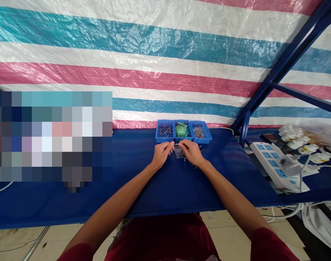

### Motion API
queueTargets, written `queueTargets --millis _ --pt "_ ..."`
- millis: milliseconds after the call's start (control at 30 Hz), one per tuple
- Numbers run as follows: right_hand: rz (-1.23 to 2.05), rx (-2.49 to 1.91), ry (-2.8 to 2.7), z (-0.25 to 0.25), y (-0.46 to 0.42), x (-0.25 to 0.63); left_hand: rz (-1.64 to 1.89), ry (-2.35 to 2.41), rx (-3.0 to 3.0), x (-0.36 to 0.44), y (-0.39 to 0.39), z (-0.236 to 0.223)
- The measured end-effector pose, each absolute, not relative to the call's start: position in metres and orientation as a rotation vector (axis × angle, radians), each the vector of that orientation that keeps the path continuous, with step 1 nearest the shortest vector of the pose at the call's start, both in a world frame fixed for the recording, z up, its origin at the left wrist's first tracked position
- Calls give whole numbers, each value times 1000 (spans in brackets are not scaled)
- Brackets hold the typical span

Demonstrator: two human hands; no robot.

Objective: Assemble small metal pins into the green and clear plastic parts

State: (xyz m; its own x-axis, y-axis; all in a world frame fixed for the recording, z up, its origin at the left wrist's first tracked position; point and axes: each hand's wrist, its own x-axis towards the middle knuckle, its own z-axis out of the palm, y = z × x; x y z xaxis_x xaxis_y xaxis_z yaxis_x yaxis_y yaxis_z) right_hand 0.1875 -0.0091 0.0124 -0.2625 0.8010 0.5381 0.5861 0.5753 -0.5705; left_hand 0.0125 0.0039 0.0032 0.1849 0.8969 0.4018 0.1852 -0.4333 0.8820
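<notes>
Left hand (162, 154), right hand (192, 152), pinching thin pin (177, 144), barely visible

Bright diffuse lt, warped edges

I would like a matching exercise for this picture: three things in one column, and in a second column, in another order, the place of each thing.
Things:
1. Small metal pins
2. Green parts
3. White power strip with blue sockets

Places:
A. At the far right, past the trays
B. In the middle blue tray
C. In the leftmost blue tray

Right pairs: 1-C, 2-B, 3-A.
</notes>
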Motion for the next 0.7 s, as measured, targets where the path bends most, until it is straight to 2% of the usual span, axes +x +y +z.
queueTargets --millis 300,533,700 --pt "342 -1184 -1995 14 -9 186 1415 1034 1874 13 6 1" --pt "321 -1215 -1953 16 -10 186 1372 966 1733 13 5 1" --pt "289 -1201 -1876 16 -10 186 1332 1027 1933 13 6 2"
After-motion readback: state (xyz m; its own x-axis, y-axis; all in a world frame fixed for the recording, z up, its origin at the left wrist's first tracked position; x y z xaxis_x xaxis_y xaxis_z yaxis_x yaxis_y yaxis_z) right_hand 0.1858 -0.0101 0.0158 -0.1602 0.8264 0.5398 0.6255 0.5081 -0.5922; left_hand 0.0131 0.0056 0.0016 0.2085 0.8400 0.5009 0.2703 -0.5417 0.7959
